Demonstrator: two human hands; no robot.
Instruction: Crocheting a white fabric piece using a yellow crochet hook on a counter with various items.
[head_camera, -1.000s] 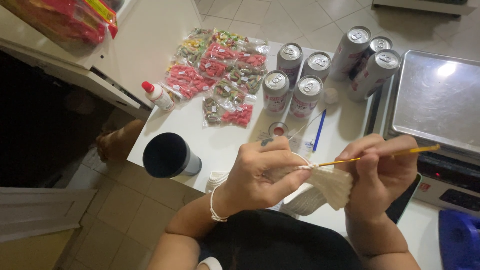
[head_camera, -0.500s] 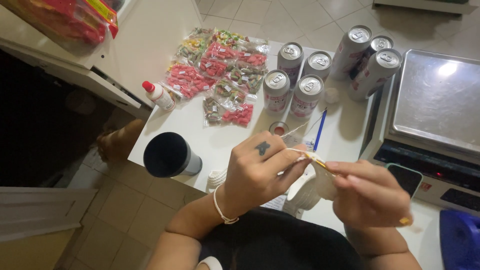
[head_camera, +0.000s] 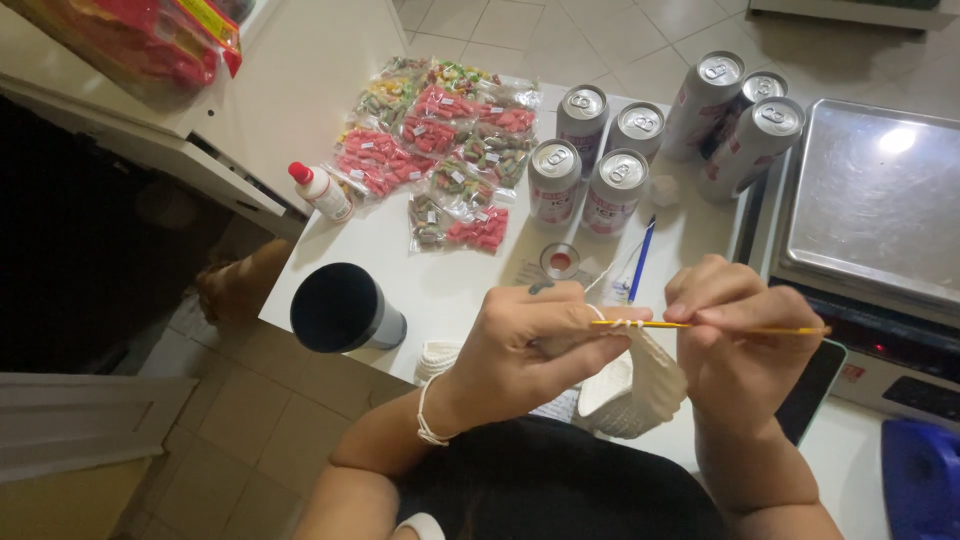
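Note:
My left hand (head_camera: 535, 345) pinches the top edge of a cream crocheted piece (head_camera: 640, 385) that hangs below both hands. A thin strand of cream yarn runs over its fingers. My right hand (head_camera: 735, 335) grips a thin yellow crochet hook (head_camera: 720, 326), held level, with a few yarn loops on its shaft near the left hand. Both hands hover over the near edge of the white table (head_camera: 440, 280).
On the table stand several drink cans (head_camera: 620, 160), small bags of coloured candy (head_camera: 440, 150), a dark cup (head_camera: 340, 310), a small red-capped bottle (head_camera: 320, 190), a blue pen (head_camera: 640, 260) and a scale with a steel tray (head_camera: 880, 200). Tiled floor lies at left.
My right hand has swung the hook from pointing down and right back up to level, with loops on its shaft. The left hand stays on the crocheted piece.

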